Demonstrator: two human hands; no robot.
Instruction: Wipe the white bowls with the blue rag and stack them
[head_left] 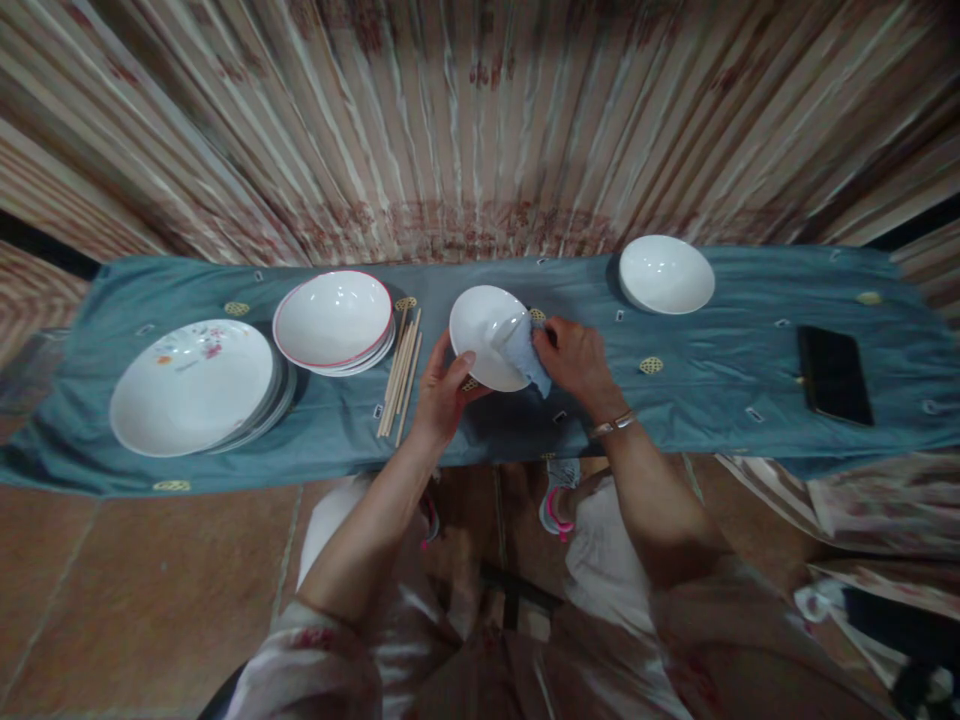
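My left hand (445, 388) grips a small white bowl (484, 335) by its left side, thumb over the rim and fingers beneath. The bowl is tilted, its inside facing up toward me. In my right hand (576, 362) a light blue cloth (526, 355) is pinched and pressed against the bowl's right rim, part of it lying inside. My right fingertips are partly hidden by the cloth. Just left of my left hand lie several wooden chopsticks (403, 375). Another white bowl (667, 275) stands to the right, beyond my right hand.
A teal patterned cloth covers the narrow table (705, 400). On the left are a stack of red-rimmed bowls (334, 320) and a stack of large flowered plates (195, 390). A black phone (834, 375) lies at the right. Pleated curtains (480, 130) hang behind the table.
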